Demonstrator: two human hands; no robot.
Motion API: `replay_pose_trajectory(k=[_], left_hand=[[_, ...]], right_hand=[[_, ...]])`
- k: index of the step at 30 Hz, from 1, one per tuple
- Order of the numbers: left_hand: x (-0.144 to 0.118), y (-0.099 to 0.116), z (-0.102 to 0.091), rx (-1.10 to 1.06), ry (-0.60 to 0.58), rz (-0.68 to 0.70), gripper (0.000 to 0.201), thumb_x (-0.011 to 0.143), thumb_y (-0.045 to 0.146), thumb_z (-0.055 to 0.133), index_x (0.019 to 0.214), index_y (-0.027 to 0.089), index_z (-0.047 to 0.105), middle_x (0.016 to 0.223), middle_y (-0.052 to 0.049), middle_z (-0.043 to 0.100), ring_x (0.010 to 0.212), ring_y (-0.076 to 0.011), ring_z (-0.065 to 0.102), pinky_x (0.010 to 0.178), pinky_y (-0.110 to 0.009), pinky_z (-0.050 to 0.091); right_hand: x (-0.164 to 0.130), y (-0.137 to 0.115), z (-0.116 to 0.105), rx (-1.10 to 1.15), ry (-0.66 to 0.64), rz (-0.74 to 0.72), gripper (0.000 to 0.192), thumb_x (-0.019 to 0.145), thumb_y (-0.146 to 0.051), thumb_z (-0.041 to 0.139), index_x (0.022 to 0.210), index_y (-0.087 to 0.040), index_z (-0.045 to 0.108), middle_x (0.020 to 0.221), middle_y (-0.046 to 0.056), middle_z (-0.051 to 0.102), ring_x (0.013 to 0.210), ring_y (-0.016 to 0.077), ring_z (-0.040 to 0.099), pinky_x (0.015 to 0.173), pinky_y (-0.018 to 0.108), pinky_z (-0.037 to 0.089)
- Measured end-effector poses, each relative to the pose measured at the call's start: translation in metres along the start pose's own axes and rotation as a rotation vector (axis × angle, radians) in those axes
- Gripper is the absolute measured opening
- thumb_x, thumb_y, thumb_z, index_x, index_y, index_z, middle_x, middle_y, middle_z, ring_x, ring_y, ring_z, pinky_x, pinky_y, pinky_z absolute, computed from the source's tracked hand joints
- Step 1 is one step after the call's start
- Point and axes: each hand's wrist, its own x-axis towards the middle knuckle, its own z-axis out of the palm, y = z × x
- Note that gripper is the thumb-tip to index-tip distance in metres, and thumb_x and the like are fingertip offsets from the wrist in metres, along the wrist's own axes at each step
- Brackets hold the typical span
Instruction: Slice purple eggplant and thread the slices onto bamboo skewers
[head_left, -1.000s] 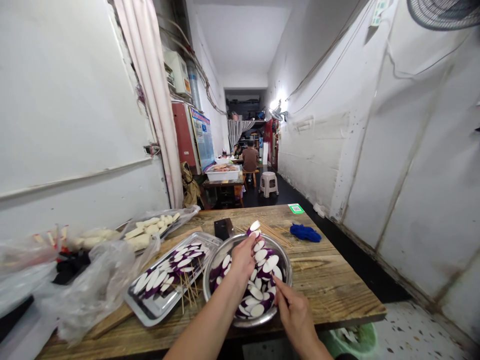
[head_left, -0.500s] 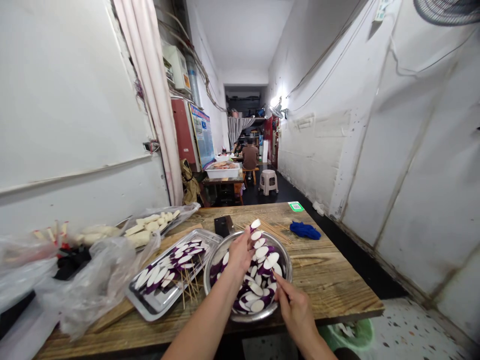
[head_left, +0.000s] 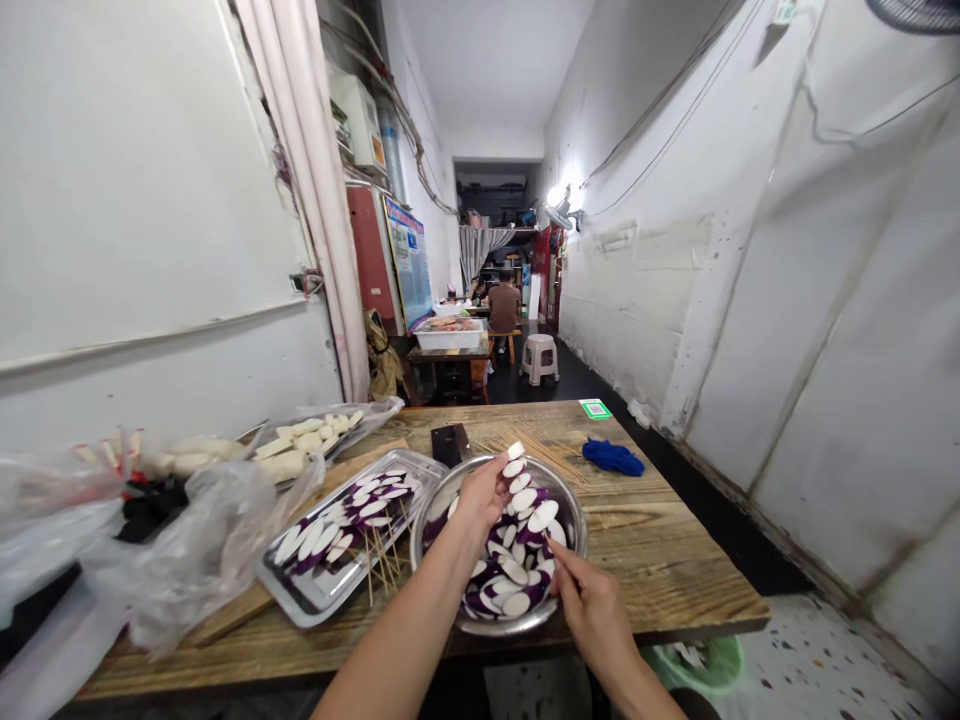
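Note:
A metal bowl [head_left: 582, 530] full of purple-skinned, white-fleshed eggplant slices [head_left: 513, 568] stands near the table's front edge. Above it runs a row of eggplant slices [head_left: 523, 498] threaded on a skewer, sloping up and away. My left hand [head_left: 486, 490] is closed at the far end of that row, fingers around the topmost slices. At the near end, my right hand [head_left: 596, 605] pinches the wooden skewer [head_left: 549, 541], most of which the slices and fingers hide. Left of the bowl, a metal tray [head_left: 307, 606] bears finished eggplant skewers [head_left: 345, 520], their sticks toward me.
Loose bamboo skewers [head_left: 551, 450], a blue cloth [head_left: 613, 457] and a dark block [head_left: 450, 444] lie behind the bowl. Plastic bags [head_left: 202, 550] and pale cut pieces [head_left: 307, 440] crowd the left. A green bin [head_left: 705, 662] stands below right. A seated person [head_left: 504, 305] is far back.
The view has shifted slightly. My left hand has come a little closer along the upper end of the row of slices; my right hand keeps its pinch on the skewer.

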Motion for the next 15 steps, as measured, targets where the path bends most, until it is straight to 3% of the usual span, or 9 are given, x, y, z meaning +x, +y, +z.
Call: replay_pose_trajectory(k=[5, 9, 12, 15], left_hand=[[-0.026, 0.004, -0.016, -0.001, -0.132, -0.134, 0.042, 0.069, 0.047, 0.058, 0.094, 0.015, 0.051, 0.093, -0.010, 0.059, 0.086, -0.0204, 0.057, 0.068, -0.036, 0.048], [-0.065, -0.021, -0.027, 0.037, -0.236, -0.030, 0.027, 0.067, 0.033, 0.065, 0.083, 0.013, 0.055, 0.085, -0.008, 0.062, 0.077, -0.0162, 0.060, 0.071, -0.030, 0.047], [-0.085, -0.030, -0.029, -0.050, -0.104, 0.076, 0.024, 0.068, 0.027, 0.065, 0.084, 0.012, 0.056, 0.081, -0.010, 0.063, 0.075, -0.0171, 0.062, 0.065, -0.026, 0.048], [-0.094, -0.011, -0.040, -0.113, 0.027, 0.169, 0.021, 0.068, 0.022, 0.064, 0.085, 0.011, 0.056, 0.081, -0.011, 0.064, 0.076, -0.0195, 0.063, 0.064, -0.028, 0.050]], right_hand=[[0.008, -0.003, 0.001, 0.150, 0.004, 0.126, 0.041, 0.082, -0.039, 0.042, 0.105, -0.010, 0.061, 0.058, 0.003, 0.061, 0.050, 0.0139, 0.055, 0.049, 0.022, 0.043], [0.014, -0.014, 0.015, 0.230, -0.046, 0.118, 0.046, 0.080, -0.043, 0.044, 0.105, -0.009, 0.060, 0.058, 0.003, 0.060, 0.050, 0.0135, 0.053, 0.047, 0.021, 0.043], [0.015, -0.025, 0.029, 0.221, -0.122, 0.063, 0.045, 0.080, -0.041, 0.044, 0.110, -0.010, 0.057, 0.063, 0.004, 0.061, 0.053, 0.0136, 0.055, 0.052, 0.022, 0.045], [0.012, -0.038, 0.038, 0.166, -0.206, -0.030, 0.042, 0.081, -0.037, 0.045, 0.116, -0.014, 0.052, 0.075, 0.005, 0.064, 0.056, 0.0128, 0.057, 0.056, 0.023, 0.048]])
